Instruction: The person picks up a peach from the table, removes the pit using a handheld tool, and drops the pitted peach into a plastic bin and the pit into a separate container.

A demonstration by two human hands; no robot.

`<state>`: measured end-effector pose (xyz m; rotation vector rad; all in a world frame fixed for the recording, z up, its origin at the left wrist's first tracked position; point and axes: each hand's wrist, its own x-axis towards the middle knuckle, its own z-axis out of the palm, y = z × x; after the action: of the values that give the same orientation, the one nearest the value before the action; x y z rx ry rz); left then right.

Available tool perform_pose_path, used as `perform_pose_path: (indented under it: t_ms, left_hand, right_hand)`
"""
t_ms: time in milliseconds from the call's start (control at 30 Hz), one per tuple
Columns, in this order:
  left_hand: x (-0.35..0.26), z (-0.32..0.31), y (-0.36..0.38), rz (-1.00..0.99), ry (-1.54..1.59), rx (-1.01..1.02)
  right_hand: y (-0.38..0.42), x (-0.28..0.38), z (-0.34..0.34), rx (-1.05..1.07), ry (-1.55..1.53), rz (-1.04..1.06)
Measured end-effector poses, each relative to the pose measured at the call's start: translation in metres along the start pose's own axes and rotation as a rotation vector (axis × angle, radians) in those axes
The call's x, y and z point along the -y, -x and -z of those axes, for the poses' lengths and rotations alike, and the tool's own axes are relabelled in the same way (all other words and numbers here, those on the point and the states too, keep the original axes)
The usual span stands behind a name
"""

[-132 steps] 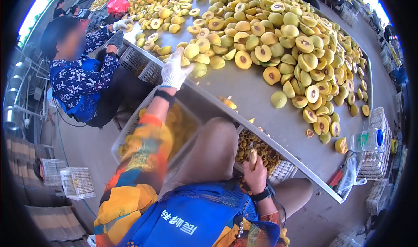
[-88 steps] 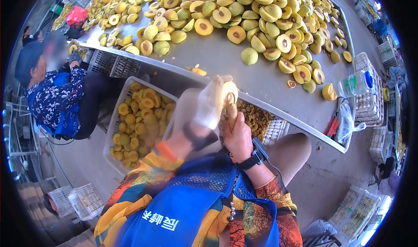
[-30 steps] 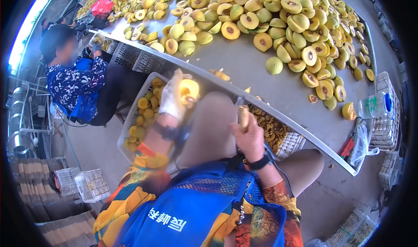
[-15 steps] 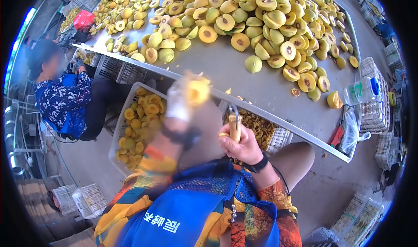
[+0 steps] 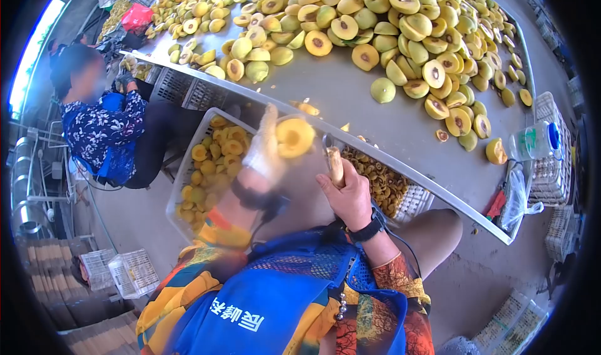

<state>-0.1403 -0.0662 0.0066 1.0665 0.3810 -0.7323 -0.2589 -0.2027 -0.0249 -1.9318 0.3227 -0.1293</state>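
Note:
My left hand (image 5: pixel 261 149), in a pale glove and a little blurred, is closed on a yellow peach half (image 5: pixel 295 137) just in front of the table's near edge. The cut face of that half shows a hollow in its middle. In my bare right hand (image 5: pixel 352 200) is a pitting knife (image 5: pixel 336 169) with a wooden handle, its thin metal end pointing up beside the fruit but apart from it. Below my left hand stands a crate (image 5: pixel 178 198) of yellow peach halves. Near the right hand, a second crate (image 5: pixel 414 200) holds brown pits and scraps.
The metal table (image 5: pixel 350 114) bears a large heap of peach halves (image 5: pixel 407 48), many with pits. A clear plastic jug (image 5: pixel 529 143) and a plastic bag (image 5: pixel 514 198) are at its right end. To the left sits a co-worker (image 5: pixel 103 129). White crates (image 5: pixel 133 273) stand behind at left.
My left hand has moved slightly right with the peach half, whose cut face now shows more clearly. The knife remains in my right hand. The whole view has shifted a little.

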Motion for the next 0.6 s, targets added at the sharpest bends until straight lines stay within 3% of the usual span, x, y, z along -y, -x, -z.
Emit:
perform_pose_path:
  t_ms: [100, 200, 333, 433, 533, 600]
  left_hand:
    - [0.017, -0.026, -0.004, -0.132, -0.100, -0.045]
    - [0.026, -0.038, -0.004, -0.242, -0.227, -0.046]
    - [0.037, -0.033, -0.011, -0.408, -0.380, 0.061]
    - [0.048, -0.021, -0.017, -0.404, -0.420, 0.182]
    - [0.049, -0.030, -0.007, -0.338, -0.320, 0.194]
    - [0.041, -0.033, -0.003, -0.401, -0.456, 0.242]
  right_hand:
    - [-0.002, -0.009, -0.005, -0.065, -0.084, 0.002]
    - [-0.004, -0.007, -0.003, -0.057, -0.264, -0.209]
    - [0.004, 0.014, -0.003, -0.259, -0.029, 0.044]
    - [-0.002, 0.014, 0.001, -0.102, -0.063, -0.024]
    - [-0.005, 0.009, 0.001, -0.153, -0.056, -0.099]
    - [-0.006, 0.008, 0.004, -0.196, -0.013, -0.103]
